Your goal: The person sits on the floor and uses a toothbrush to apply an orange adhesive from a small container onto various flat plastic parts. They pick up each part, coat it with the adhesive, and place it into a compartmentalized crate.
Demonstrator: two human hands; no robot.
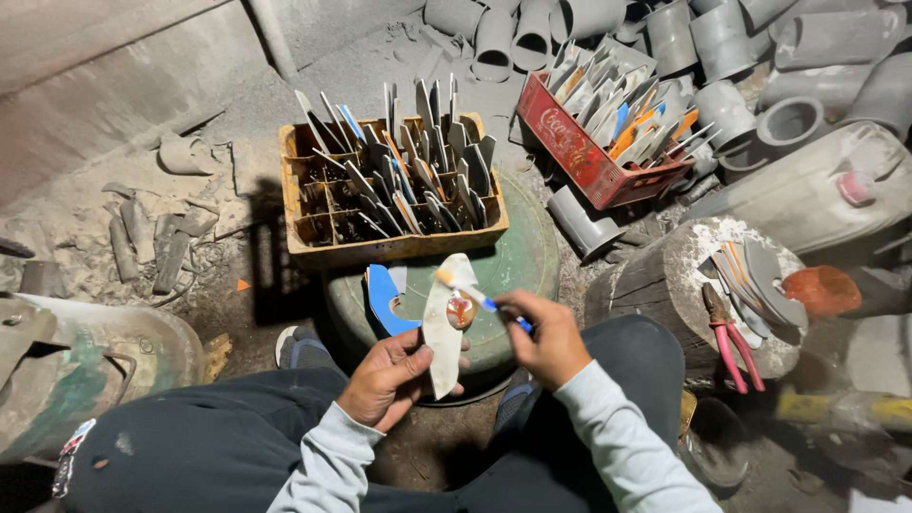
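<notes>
Perhaps glue-daubed, pale tapered blade (pixel 445 328) between both hands, blue-handled brush (pixel 484 302) above.

The centre is being lit brightly from above, the edges are being lost to darkness, and straight lines are being bent near the corners.

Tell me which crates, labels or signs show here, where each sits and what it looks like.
Red crate: upper right, rectangular plastic, white lettering on its side, filled with flat pieces.
Orange crate: centre, on a round green drum, divided into cells holding flat blades.
Sleeve patch: lower left, small, red, white and dark.
</notes>
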